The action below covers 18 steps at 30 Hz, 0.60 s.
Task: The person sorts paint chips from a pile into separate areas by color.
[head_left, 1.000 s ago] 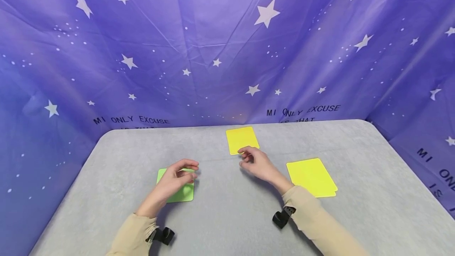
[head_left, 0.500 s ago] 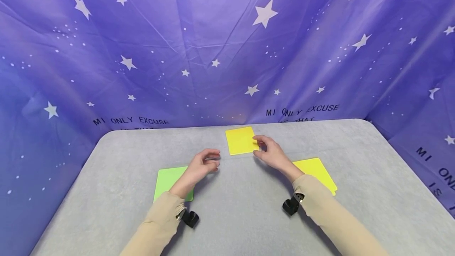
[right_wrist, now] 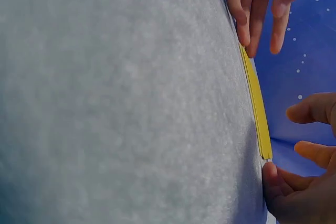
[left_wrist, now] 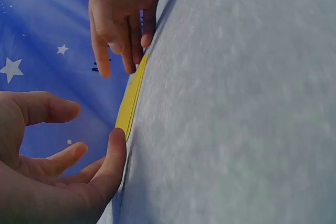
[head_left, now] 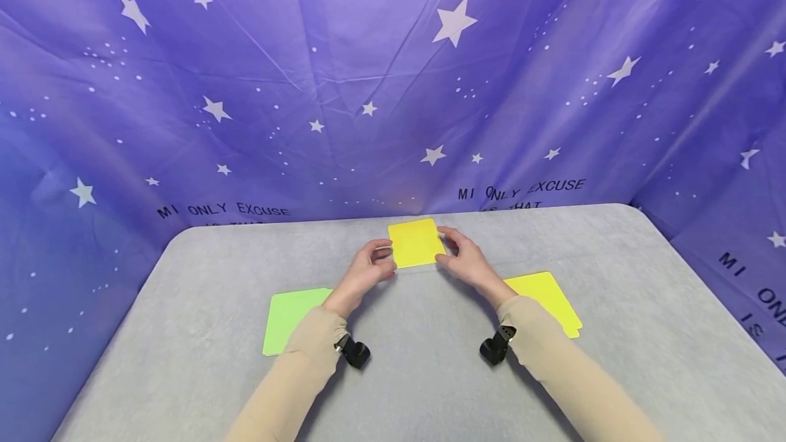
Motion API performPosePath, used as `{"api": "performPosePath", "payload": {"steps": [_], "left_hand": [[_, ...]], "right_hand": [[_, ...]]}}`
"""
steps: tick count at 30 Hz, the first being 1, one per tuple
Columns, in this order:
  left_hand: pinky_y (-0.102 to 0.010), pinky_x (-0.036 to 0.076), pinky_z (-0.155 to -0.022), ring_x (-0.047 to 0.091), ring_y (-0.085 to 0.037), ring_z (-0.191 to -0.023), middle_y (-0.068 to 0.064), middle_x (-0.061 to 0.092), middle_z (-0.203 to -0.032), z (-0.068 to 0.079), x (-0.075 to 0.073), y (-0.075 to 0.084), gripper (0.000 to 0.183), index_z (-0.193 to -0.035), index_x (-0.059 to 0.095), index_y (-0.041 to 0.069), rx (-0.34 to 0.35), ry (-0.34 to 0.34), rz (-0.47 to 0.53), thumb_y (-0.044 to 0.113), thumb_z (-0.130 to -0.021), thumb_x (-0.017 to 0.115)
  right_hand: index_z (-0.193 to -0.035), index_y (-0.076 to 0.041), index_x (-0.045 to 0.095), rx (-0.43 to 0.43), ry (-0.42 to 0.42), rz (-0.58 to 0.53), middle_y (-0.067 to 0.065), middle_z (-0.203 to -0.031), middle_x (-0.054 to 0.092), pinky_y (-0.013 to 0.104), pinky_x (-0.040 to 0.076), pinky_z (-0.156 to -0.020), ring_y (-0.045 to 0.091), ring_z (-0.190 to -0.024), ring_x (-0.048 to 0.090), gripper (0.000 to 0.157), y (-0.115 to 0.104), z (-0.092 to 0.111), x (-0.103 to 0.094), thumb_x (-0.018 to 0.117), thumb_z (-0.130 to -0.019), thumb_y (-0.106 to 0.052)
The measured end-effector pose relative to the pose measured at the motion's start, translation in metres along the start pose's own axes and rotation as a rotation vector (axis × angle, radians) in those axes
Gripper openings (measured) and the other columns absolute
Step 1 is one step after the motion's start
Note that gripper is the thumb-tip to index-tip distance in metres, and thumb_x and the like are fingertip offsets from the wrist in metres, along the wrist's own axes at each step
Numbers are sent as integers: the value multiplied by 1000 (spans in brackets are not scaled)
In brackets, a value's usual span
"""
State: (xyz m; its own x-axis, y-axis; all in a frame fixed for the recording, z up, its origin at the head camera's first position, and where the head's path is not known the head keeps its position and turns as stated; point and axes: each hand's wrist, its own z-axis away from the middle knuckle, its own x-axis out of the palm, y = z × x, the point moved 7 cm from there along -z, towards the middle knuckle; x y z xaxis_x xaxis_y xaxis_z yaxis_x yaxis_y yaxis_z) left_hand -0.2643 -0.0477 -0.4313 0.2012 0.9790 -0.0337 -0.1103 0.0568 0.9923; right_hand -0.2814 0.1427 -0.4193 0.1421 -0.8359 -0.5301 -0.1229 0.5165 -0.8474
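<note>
A small stack of yellow square cards (head_left: 417, 244) with rounded corners lies flat near the table's back edge. My left hand (head_left: 367, 270) is at the stack's left side, its fingertips at or very near the edge. On the opposite side is my right hand (head_left: 468, 262), fingers loosely bent and thumb by the near right corner. From the right wrist view, the stack (right_wrist: 255, 103) appears edge-on, several layers thick, between both hands. Neither hand has its fingers curled round the cards. Whether the fingertips actually press the edges is hard to tell.
Green square cards (head_left: 285, 319) lie at the left, partly covered by the left forearm. Another yellow card stack (head_left: 548, 295), slightly uneven, lies at the right behind the right wrist. The grey table (head_left: 424, 374) ends at a purple starry curtain (head_left: 344, 53).
My left hand has moved from over the green cards, right and forward to the back yellow stack. My right hand has shifted from that stack's front edge to its right side.
</note>
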Motion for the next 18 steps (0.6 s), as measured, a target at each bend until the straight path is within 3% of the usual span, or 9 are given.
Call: {"api": "performPosePath", "payload": {"steps": [7, 18], "left_hand": [[-39, 51, -88, 51, -40, -117, -30, 43, -135, -2, 5, -4, 56, -137, 40, -9, -6, -2, -38, -7, -84, 56], [-38, 51, -88, 52, -38, -116, -28, 47, -134, 8, 6, -4, 53, -136, 43, -7, -3, -9, -27, -9, -84, 56]], "right_hand": [[-143, 3, 39, 10, -5, -57, 28, -135, 48, 49, 38, -99, 38, -116, 48, 64, 1, 4, 3, 62, -84, -2], [-143, 4, 39, 15, 2, -131, 28, -133, 49, 47, 40, -96, 38, -115, 49, 61, 5, 17, 2, 61, -86, 0]]}}
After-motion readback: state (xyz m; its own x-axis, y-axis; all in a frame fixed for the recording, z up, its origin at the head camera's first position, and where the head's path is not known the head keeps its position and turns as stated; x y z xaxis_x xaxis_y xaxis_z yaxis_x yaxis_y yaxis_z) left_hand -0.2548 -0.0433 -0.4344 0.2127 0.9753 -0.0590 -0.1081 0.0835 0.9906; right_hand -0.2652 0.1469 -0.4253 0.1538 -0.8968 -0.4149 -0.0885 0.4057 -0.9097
